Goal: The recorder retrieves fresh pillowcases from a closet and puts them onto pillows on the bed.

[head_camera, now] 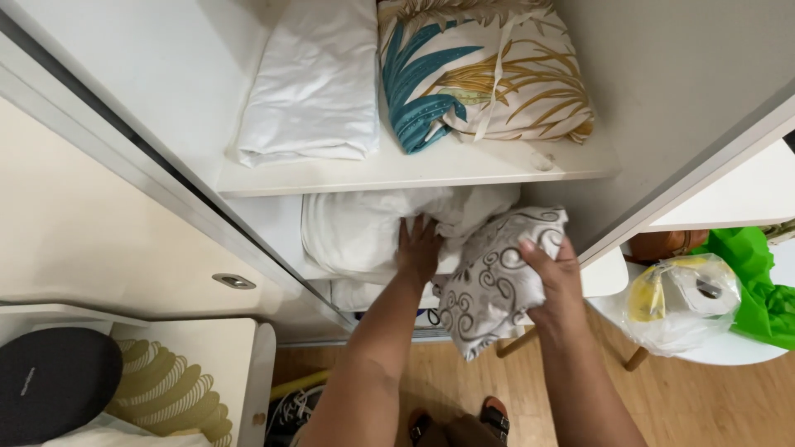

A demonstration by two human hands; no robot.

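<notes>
Your right hand (551,269) pinching the swirl-patterned cloth (489,285) at the shelf edge (414,175), left hand (418,248) spread flat on white linen (356,232)

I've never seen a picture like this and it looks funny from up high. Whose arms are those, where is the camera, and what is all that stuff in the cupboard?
There is only one picture, taken by a camera worn on a person's head, looking down. That is why you see two arms reaching out from the bottom, and sandalled feet on the wooden floor.

The left hand presses flat on a pile of white bedding on the lower shelf of an open white wardrobe. The right hand has its grip closed on a grey-and-white swirl-patterned cloth, held at the shelf's edge.

On the upper shelf lie a folded white sheet and, beside it, a leaf-patterned bundle. To the right, a small white table carries a plastic bag with a paper roll and a green bag.
</notes>
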